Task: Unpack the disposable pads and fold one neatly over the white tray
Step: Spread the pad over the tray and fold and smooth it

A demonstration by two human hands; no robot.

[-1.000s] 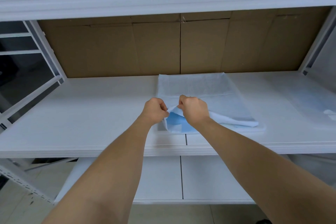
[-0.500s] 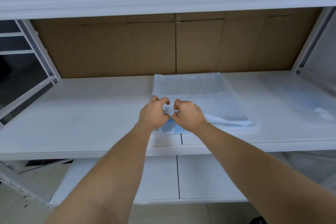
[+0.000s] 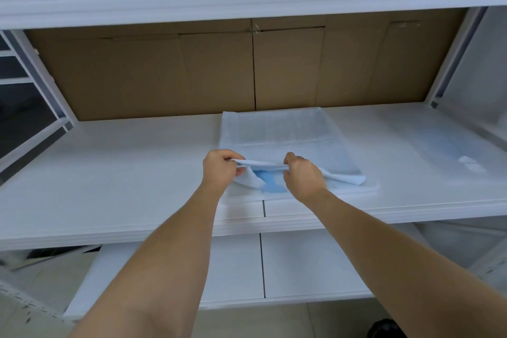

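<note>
Hands: have moved apart since half a second ago, when they nearly touched.
Left hand: pinches the near edge of the pad.
Right hand: pinches the same edge, which is stretched between both grips.
Pad: draped over the tray, blue underside showing below the grips.
Writing: none readable.
Hard to see: pale wrapper right of the grips, blurred; tray mostly covered.

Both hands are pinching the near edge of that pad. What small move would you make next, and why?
Probably draw the left hand and right hand further apart. The pad edge between them is bunched, with blue underside showing, over the white tray.
</note>
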